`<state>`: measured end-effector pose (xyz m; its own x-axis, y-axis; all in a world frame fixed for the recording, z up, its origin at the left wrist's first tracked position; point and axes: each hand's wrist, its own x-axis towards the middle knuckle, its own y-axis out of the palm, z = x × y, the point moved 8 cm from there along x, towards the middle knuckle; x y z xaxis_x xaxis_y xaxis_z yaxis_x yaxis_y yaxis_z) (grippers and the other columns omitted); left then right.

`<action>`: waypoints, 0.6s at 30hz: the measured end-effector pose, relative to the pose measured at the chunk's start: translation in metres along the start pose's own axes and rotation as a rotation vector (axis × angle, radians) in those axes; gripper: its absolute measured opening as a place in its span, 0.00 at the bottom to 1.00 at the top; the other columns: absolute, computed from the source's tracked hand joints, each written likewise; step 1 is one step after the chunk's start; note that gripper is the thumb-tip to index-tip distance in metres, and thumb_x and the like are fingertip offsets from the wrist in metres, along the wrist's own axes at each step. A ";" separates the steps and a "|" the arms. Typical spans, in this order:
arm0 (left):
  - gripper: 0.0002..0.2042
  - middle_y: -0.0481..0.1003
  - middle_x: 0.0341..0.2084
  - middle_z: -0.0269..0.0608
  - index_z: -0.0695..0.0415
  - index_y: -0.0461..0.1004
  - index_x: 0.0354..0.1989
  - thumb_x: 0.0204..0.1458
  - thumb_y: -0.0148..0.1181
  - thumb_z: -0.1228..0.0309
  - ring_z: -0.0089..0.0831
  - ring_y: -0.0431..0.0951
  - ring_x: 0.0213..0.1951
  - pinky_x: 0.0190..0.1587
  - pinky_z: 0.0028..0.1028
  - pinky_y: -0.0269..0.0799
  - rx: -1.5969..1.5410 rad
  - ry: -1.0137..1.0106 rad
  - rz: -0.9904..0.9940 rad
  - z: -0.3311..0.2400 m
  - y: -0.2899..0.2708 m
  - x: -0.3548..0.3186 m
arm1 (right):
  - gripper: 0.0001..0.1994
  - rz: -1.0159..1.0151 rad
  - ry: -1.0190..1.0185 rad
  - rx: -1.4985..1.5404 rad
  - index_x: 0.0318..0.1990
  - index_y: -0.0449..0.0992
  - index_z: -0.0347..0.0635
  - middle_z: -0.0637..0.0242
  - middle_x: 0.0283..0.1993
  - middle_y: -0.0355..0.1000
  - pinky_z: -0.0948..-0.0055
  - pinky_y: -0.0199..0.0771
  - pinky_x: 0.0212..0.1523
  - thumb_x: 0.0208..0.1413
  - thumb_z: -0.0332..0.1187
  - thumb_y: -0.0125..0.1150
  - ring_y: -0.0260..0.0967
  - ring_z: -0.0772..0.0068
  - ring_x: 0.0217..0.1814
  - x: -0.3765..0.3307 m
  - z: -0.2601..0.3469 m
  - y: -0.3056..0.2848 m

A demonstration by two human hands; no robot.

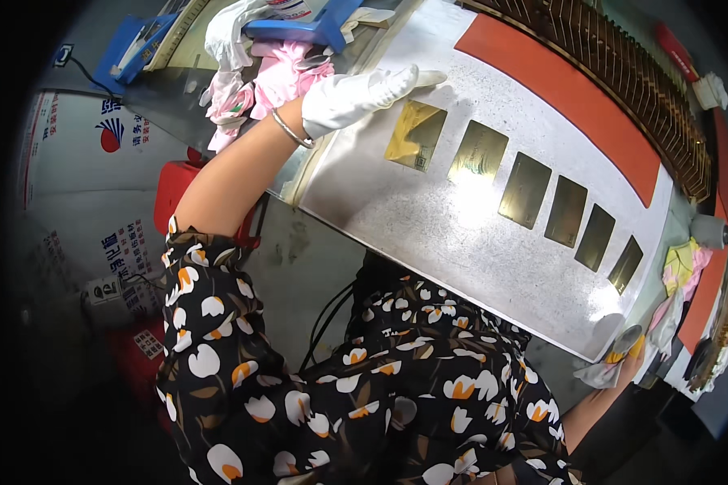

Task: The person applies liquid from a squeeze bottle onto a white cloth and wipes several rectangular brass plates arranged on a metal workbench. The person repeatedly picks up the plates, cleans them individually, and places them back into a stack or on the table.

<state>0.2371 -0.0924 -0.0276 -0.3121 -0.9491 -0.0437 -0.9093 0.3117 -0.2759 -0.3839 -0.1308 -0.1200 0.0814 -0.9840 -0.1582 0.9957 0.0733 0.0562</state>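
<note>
My left hand [360, 99], in a white glove, reaches over the sheet's far left part with its fingers stretched out. Nothing shows in it. Just past its fingertips lies the leftmost of several thin gold-coloured metal plates [416, 136], set out in a row on a speckled white sheet [396, 206]. Bright reflections cross some plates. At the sheet's near right corner is my right hand [629, 362], seen small near the picture's rim. Its fingers close around something with a dark grey rounded end [626, 338]; white and yellow material covers part of them.
An orange-red strip [566, 97] lies behind the plates, with a long rack of upright brass-coloured pieces [631, 89] beyond. Pink gloves [287, 77] and a blue tray [299, 31] are at the far left. Colored cloths [678, 279] lie at right. A red stool [174, 194] stands left.
</note>
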 end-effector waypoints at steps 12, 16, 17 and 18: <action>0.28 0.59 0.58 0.43 0.63 0.57 0.59 0.60 0.36 0.52 0.30 0.56 0.61 0.63 0.25 0.48 0.120 -0.086 0.000 -0.005 0.001 -0.001 | 0.17 -0.033 0.007 -0.022 0.49 0.66 0.34 0.65 0.39 0.70 0.79 0.72 0.34 0.57 0.35 0.52 0.70 0.75 0.35 -0.002 0.007 0.009; 0.27 0.60 0.57 0.42 0.62 0.56 0.60 0.60 0.35 0.52 0.30 0.58 0.60 0.62 0.25 0.50 0.222 0.127 0.036 0.017 -0.003 0.007 | 0.16 -0.078 0.029 -0.009 0.48 0.66 0.34 0.65 0.38 0.70 0.78 0.71 0.34 0.57 0.35 0.51 0.69 0.76 0.35 -0.005 0.011 0.020; 0.28 0.62 0.56 0.42 0.61 0.57 0.59 0.59 0.36 0.51 0.30 0.59 0.59 0.62 0.25 0.51 0.170 0.052 0.017 0.019 -0.003 0.009 | 0.15 -0.069 0.030 -0.011 0.48 0.67 0.34 0.65 0.38 0.70 0.79 0.71 0.34 0.57 0.35 0.51 0.69 0.76 0.35 -0.005 0.012 0.022; 0.29 0.63 0.56 0.42 0.60 0.58 0.59 0.58 0.38 0.49 0.29 0.60 0.58 0.61 0.24 0.51 0.118 -0.023 -0.002 0.021 -0.002 0.009 | 0.15 -0.059 0.031 -0.013 0.48 0.67 0.34 0.65 0.38 0.70 0.79 0.71 0.34 0.57 0.35 0.51 0.69 0.76 0.35 -0.005 0.012 0.025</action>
<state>0.2417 -0.1022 -0.0475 -0.3027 -0.9509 -0.0644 -0.8708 0.3034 -0.3867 -0.3605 -0.1258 -0.1060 0.0232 -0.9812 -0.1914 0.9993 0.0172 0.0332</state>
